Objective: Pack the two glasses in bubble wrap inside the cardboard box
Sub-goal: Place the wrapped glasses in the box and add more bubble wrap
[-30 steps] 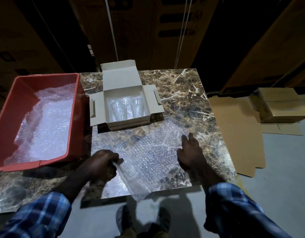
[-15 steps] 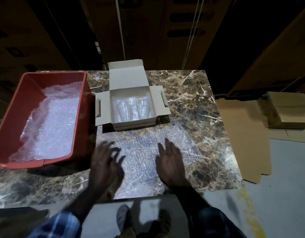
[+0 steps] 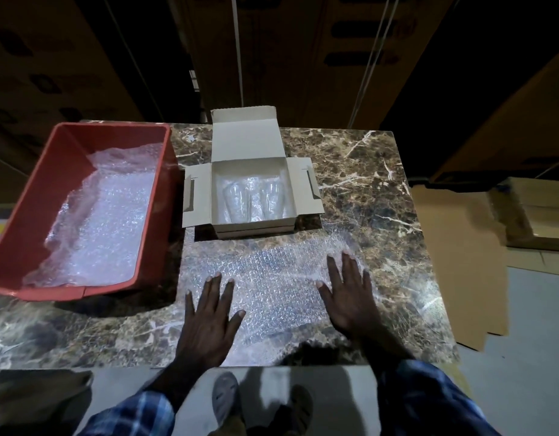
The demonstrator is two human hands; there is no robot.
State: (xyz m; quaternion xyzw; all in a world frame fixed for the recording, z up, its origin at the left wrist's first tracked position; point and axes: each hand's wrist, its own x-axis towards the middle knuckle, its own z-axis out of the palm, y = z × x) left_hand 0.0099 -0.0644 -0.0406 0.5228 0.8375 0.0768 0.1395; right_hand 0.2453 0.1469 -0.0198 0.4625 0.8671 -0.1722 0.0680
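An open cardboard box (image 3: 221, 226) sits at the back middle of the marble table, its lid and side flaps spread out. Two clear glasses (image 3: 254, 199) lie side by side inside it on bubble wrap. A sheet of bubble wrap (image 3: 272, 278) lies flat on the table in front of the box. My left hand (image 3: 210, 316) rests palm down on the sheet's left part, fingers spread. My right hand (image 3: 347, 297) presses flat on its right part, fingers apart. Neither hand holds anything.
A red plastic bin (image 3: 14, 240) with more bubble wrap (image 3: 105, 218) stands at the table's left. Flat cardboard sheets (image 3: 454, 262) and a stack of folded boxes (image 3: 536, 212) lie on the floor to the right. Tall cartons rise behind the table (image 3: 382, 184).
The crumpled sheet has been spread flat in front of the box. My left hand has let go of its edge, and both hands now lie flat and wider apart on it.
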